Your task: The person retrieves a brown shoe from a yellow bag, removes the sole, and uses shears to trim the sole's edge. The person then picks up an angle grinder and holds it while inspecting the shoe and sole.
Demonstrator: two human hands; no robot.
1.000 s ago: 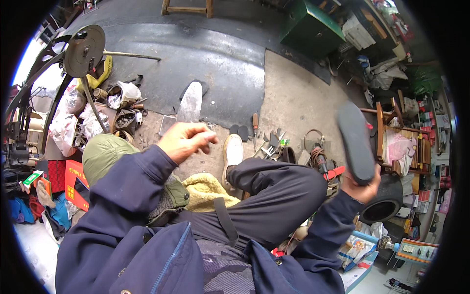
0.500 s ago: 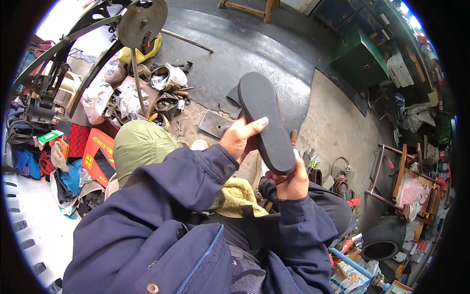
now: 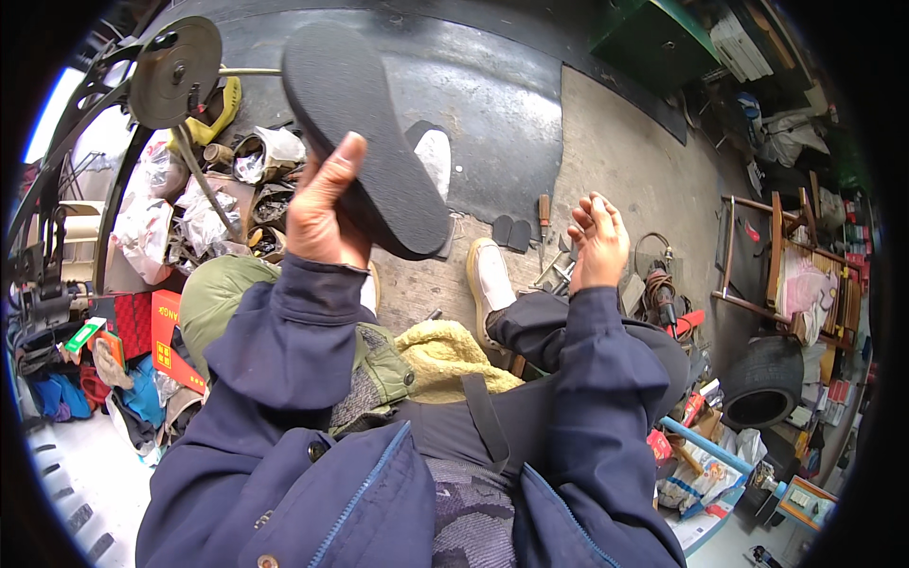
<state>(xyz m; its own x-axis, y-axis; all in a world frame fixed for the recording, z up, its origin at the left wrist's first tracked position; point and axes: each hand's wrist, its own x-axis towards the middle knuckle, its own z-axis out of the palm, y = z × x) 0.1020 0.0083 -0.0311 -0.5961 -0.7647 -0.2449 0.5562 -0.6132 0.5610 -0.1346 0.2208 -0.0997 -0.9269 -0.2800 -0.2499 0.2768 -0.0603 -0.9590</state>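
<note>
My left hand [image 3: 327,213] grips a black shoe sole [image 3: 365,133] by its edge, thumb across the ribbed face turned toward me. Whether an upper is attached behind it is hidden. To the right, my right hand [image 3: 600,241] is raised with palm up and fingers loosely bent; nothing shows in it. Below that hand, on the floor, lie a screwdriver [image 3: 543,213] with an orange-brown handle, two small black heel pieces [image 3: 511,233] and several metal tools [image 3: 557,272]. Past the held sole lies another dark sole-shaped piece with a white patch [image 3: 434,159].
A black machine with a round wheel [image 3: 176,72] rises at the left, beside bags of scraps [image 3: 204,218] and a red box [image 3: 170,336]. At right are a corded power tool [image 3: 660,298], a tyre [image 3: 760,383] and a wooden frame [image 3: 772,293]. Far right stands a green cabinet [image 3: 653,40].
The left hand has carried the sole up and to the left. My right hand has let go of its lower end and now stands apart on the right. The view has shifted slightly.
</note>
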